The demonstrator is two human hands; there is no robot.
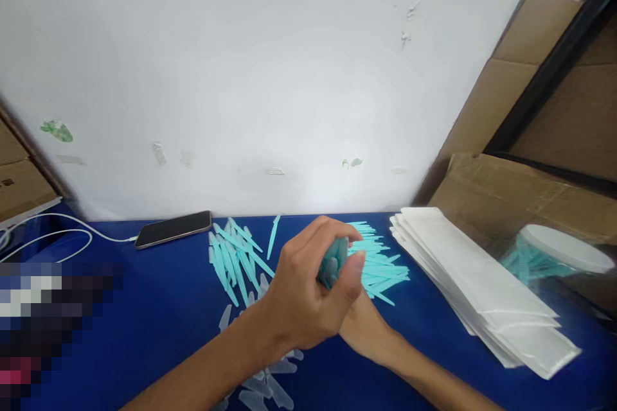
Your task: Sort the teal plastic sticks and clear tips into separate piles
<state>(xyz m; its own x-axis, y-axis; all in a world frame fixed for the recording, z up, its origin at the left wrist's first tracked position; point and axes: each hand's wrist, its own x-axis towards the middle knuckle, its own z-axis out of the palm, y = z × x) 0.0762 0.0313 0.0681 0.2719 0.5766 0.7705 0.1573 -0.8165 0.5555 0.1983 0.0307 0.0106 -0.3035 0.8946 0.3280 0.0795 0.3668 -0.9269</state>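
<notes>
My left hand (308, 282) is closed around a bundle of teal eyebrow razors (333, 263), their rounded translucent ends showing between thumb and fingers. Behind it is my right hand (359, 324), with only the wrist side showing; its fingers are hidden by the left hand. Beyond the hands on the right lies a spread of teal razors (380, 270), their pointed ends facing right. A looser pile of razors (236, 253) lies to the left, and a single razor (274, 237) lies apart near the wall. Translucent blade covers (279, 392) are scattered under and below my left forearm.
A stack of white paper bags or envelopes (472, 276) lies on the blue table (159, 327) at right. Beside it, a clear tub with a white lid (569, 249) holds teal pieces. A phone (173, 229) with a white cable (103, 234) is at left. Cardboard (544, 199) stands at right.
</notes>
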